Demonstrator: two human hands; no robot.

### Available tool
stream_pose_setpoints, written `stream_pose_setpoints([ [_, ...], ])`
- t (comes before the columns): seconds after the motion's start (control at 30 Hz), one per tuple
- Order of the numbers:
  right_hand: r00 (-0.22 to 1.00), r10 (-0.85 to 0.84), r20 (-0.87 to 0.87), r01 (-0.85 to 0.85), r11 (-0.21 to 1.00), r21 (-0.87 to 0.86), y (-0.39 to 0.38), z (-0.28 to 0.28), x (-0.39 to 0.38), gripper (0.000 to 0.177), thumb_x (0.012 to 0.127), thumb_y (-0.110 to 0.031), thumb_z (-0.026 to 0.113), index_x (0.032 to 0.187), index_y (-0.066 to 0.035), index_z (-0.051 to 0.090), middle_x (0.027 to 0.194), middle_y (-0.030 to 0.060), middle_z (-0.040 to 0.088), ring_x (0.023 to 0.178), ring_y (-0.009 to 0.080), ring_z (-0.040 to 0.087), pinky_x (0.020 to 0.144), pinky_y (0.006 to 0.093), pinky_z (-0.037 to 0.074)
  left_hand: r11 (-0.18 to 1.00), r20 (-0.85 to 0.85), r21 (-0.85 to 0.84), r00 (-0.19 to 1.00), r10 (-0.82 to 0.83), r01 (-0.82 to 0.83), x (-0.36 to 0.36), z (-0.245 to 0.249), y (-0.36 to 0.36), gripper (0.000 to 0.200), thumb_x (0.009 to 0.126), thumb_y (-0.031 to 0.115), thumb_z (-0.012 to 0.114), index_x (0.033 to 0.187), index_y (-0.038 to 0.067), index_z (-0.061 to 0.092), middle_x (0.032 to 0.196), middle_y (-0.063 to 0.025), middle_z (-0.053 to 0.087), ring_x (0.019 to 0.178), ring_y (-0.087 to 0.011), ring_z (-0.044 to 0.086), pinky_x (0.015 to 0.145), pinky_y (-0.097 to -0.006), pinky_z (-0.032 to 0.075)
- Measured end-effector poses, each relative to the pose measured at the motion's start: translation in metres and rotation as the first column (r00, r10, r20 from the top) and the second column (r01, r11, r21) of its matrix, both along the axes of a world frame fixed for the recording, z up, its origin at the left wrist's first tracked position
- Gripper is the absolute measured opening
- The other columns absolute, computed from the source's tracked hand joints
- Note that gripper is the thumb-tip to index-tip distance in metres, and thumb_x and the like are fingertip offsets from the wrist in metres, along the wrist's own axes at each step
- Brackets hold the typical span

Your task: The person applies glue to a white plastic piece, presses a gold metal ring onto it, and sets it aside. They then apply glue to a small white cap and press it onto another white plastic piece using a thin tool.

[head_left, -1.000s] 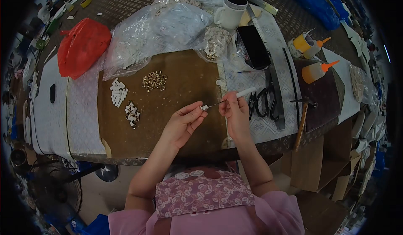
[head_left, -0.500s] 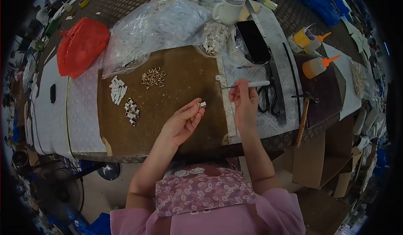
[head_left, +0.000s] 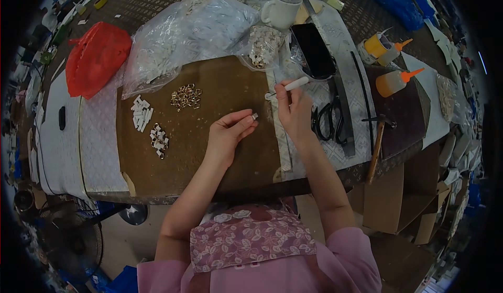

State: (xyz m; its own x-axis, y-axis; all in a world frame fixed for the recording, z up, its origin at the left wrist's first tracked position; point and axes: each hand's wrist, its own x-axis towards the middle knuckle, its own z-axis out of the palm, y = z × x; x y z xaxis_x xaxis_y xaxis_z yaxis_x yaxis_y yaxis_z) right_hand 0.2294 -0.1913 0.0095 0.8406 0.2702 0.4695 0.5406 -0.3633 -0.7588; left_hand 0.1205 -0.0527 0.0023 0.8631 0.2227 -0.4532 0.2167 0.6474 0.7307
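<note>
My left hand [head_left: 229, 135] is over the brown work mat [head_left: 209, 89], pinching a small white tab [head_left: 255, 116] between thumb and fingertips. A bit of metal seems to show on it, though fingers cover most. My right hand [head_left: 295, 116] grips a white-handled awl-like tool [head_left: 296, 84], its thin tip at a small white dab [head_left: 270, 96] on the mat's right edge. Left of my hands lie a pile of gold-coloured metal hooks or rings [head_left: 186, 97], a heap of white strips [head_left: 141, 113] and a cluster of white tabs with metal rings [head_left: 159, 140].
Behind the mat are clear plastic bags [head_left: 194, 36], a red bag [head_left: 98, 60], a mug [head_left: 283, 10] and a phone [head_left: 313, 50]. To the right lie black scissors [head_left: 329, 124], a hammer [head_left: 376, 149] and a glue bottle [head_left: 393, 83] with an orange nozzle.
My right hand has shifted up and left, tilting the tool so its tip meets the white dab. My left hand has turned and raised the tab slightly.
</note>
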Motion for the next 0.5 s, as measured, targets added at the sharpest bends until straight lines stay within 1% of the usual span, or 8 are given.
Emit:
stream_pose_setpoints([
  [0.1, 0.999, 0.011, -0.039, -0.009, 0.999, 0.047, 0.001, -0.004, -0.001, 0.014, 0.09, -0.016, 0.06, 0.089, -0.002, 0.057, 0.07, 0.011, 0.058, 0.057, 0.0249, 0.056, 0.051, 0.0339, 0.042, 1.0, -0.009, -0.004, 1.0, 0.006, -0.006, 0.012, 0.0, 0.0, 0.022, 0.086, 0.003, 0.064, 0.107, -0.003, 0.062, 0.098, -0.0102, 0.066, 0.088, -0.0184, 0.065, 0.08, -0.0269, 0.053],
  [0.2, 1.0, 0.029, -0.009, -0.028, 0.998, 0.054, -0.001, -0.005, 0.001, 0.014, 0.09, -0.016, 0.06, 0.09, -0.002, 0.057, 0.072, 0.0111, 0.059, 0.059, 0.024, 0.057, 0.052, 0.0333, 0.043, 1.0, -0.027, 0.013, 1.0, -0.008, 0.008, 0.022, -0.001, -0.001, 0.023, 0.086, 0.003, 0.064, 0.107, -0.003, 0.062, 0.098, -0.0104, 0.066, 0.088, -0.0186, 0.065, 0.08, -0.0267, 0.054],
  [0.3, 0.997, 0.03, -0.076, -0.024, 0.997, 0.075, -0.001, -0.006, 0.001, 0.014, 0.09, -0.016, 0.06, 0.092, -0.002, 0.057, 0.072, 0.0115, 0.06, 0.059, 0.0241, 0.058, 0.053, 0.0321, 0.044, 0.999, -0.054, 0.033, 0.998, -0.027, 0.029, 0.031, 0.001, 0.0, 0.023, 0.086, 0.003, 0.064, 0.108, -0.004, 0.062, 0.099, -0.011, 0.066, 0.088, -0.0187, 0.065, 0.08, -0.0262, 0.054],
  [0.4, 0.993, 0.024, -0.112, -0.015, 0.997, 0.081, -0.003, -0.008, 0.004, 0.018, 0.094, -0.02, 0.056, 0.092, -0.002, 0.058, 0.07, 0.0049, 0.06, 0.061, 0.0114, 0.057, 0.055, 0.0251, 0.043, 0.997, -0.074, 0.051, 0.996, -0.049, 0.052, 0.037, 0.001, 0.0, 0.024, 0.086, 0.003, 0.063, 0.109, -0.004, 0.062, 0.099, -0.0117, 0.066, 0.088, -0.0188, 0.066, 0.079, -0.0261, 0.054],
  [0.5, 0.971, 0.0, -0.241, 0.035, 0.989, 0.141, -0.005, -0.008, 0.005, 0.019, 0.095, -0.02, 0.054, 0.09, -0.002, 0.057, 0.069, 0.0029, 0.058, 0.061, 0.0102, 0.055, 0.057, 0.0236, 0.043, 0.996, -0.093, 0.056, 0.994, -0.057, 0.062, 0.039, 0.002, 0.001, 0.024, 0.086, 0.003, 0.063, 0.109, -0.005, 0.061, 0.1, -0.0121, 0.066, 0.088, -0.0188, 0.066, 0.079, -0.026, 0.054],
])
